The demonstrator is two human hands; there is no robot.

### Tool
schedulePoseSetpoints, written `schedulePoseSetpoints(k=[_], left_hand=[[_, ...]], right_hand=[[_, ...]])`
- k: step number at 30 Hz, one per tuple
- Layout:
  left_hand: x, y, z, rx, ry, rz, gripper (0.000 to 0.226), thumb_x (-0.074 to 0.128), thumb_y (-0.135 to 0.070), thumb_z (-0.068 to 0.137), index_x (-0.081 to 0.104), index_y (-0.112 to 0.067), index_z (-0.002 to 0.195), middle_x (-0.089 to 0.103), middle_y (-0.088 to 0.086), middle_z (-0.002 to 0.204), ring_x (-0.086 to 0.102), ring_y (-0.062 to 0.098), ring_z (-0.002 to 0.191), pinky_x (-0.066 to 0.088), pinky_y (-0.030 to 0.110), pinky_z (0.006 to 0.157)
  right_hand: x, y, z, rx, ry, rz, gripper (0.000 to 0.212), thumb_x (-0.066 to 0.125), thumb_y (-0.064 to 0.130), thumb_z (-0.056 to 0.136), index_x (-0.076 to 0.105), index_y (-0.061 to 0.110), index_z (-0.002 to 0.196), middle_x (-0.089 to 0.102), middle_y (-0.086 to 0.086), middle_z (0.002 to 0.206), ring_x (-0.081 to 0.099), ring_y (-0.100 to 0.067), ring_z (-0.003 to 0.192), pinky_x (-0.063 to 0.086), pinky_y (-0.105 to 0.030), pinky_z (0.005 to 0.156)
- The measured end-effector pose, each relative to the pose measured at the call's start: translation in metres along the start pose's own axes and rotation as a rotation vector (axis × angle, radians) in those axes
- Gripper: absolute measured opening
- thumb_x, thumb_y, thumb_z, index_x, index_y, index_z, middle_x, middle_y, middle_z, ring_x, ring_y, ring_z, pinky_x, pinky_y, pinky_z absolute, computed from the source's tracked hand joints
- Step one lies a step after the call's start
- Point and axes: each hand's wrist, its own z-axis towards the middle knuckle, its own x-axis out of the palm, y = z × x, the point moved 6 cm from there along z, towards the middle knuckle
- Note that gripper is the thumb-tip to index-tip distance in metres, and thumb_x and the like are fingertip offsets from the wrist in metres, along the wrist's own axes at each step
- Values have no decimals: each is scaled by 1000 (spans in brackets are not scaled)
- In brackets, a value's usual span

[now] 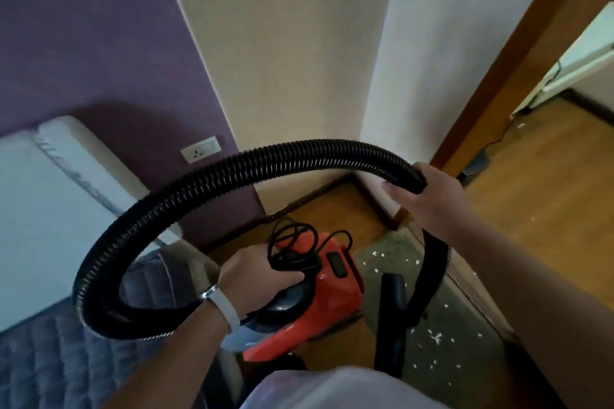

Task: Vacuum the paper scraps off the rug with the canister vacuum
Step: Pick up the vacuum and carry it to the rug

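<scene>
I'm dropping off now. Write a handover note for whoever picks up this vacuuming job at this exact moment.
Left hand grips the top handle of the red canister vacuum, with the bundled black power cord at the fingers.
Right hand grips the black ribbed hose near its far end; the black nozzle tube hangs below, over the grey-green rug.
Done: vacuum is at the rug's edge.
Left: white paper scraps lie scattered on the rug. The cord looks coiled, so probably unplugged; a white wall socket is on the purple wall. Plug in, then vacuum.
</scene>
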Motion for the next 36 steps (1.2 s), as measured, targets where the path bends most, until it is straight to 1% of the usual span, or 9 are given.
schedulePoseSetpoints(k=[2, 6, 9, 12, 17, 20, 22, 26, 36], left_hand=[[-12, 12, 32, 48, 52, -15, 30, 70, -67, 63, 66, -40, 76, 67, -19, 74, 62, -1, 74, 53, 29, 69], [-37, 19, 97, 173, 135, 28, 22, 74, -60, 71, 65, -41, 76, 65, -20, 73, 59, -1, 71, 45, 21, 59], [-34, 17, 128, 270, 228, 130, 33, 70, -63, 72, 71, -36, 90, 69, -15, 83, 64, 7, 80, 52, 29, 68], [-29, 13, 149, 362, 291, 216, 36, 66, -64, 74, 70, -39, 98, 69, -15, 89, 64, 9, 86, 52, 30, 73], [-18, 3, 176, 436, 381, 284, 19, 69, -55, 78, 65, -37, 83, 63, -16, 79, 62, 10, 82, 43, 27, 63], [-3, -7, 187, 513, 461, 372, 20, 67, -50, 82, 68, -34, 93, 67, -12, 87, 63, 14, 89, 39, 26, 65], [7, -15, 195, 585, 502, 428, 27, 65, -48, 83, 69, -33, 105, 69, -9, 98, 63, 15, 95, 41, 26, 69], [34, -18, 205, 683, 559, 588, 30, 63, -53, 84, 67, -34, 106, 69, -8, 101, 63, 17, 98, 41, 27, 71], [141, 13, 292, 547, 625, 754, 37, 63, -62, 78, 63, -31, 98, 60, -10, 82, 56, 14, 76, 38, 27, 60]], right_hand=[[10, 13, 10, 37, -30, -31, 26, 71, 51, 83, 57, 29, 86, 61, 3, 68, 58, -11, 54, 39, -18, 45], [23, 30, 28, 116, -137, -10, 25, 72, 50, 83, 58, 30, 85, 58, 4, 65, 54, -10, 52, 38, -14, 43], [34, 26, 30, 181, -197, 41, 26, 72, 51, 82, 63, 29, 92, 61, 3, 66, 55, -7, 51, 42, -22, 47], [39, 18, 33, 244, -265, 67, 24, 73, 48, 83, 63, 28, 91, 59, 3, 64, 52, -2, 48, 38, -15, 43], [52, -2, 31, 328, -308, 131, 26, 73, 50, 82, 64, 27, 90, 61, -1, 67, 56, -13, 56, 42, -30, 52], [60, -17, 25, 389, -333, 204, 25, 74, 52, 81, 64, 31, 91, 62, 1, 67, 56, -11, 53, 43, -31, 51], [62, -28, 20, 439, -344, 248, 20, 73, 50, 82, 62, 34, 89, 61, 2, 66, 55, -11, 52, 43, -30, 48], [66, -49, 17, 489, -342, 261, 17, 71, 47, 86, 59, 35, 88, 60, 1, 67, 53, -9, 50, 42, -22, 44], [146, -179, 61, 606, -203, 375, 19, 70, 44, 86, 63, 34, 101, 66, -7, 75, 58, -14, 55, 51, -31, 52]])
